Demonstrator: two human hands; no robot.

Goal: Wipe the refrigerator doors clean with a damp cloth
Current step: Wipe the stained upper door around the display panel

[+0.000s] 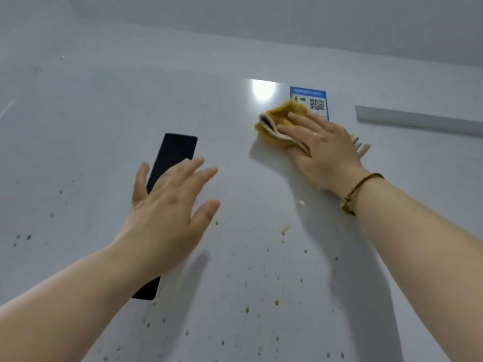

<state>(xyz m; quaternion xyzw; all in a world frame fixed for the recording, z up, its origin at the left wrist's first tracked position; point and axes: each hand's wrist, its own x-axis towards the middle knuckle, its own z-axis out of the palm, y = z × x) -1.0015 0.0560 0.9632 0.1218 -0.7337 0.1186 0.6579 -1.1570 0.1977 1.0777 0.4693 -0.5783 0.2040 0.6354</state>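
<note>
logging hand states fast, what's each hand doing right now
Left hand: open, fingers spread, holding nothing.
Right hand: open, flat, pressing the cloth on the door.

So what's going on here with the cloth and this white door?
A person is wiping a white refrigerator door. Their right hand presses a yellow cloth flat against it, beside a blue QR sticker near the top. The left hand is spread open in front of a black panel. Brownish spots lower down are not yet wiped.
</note>
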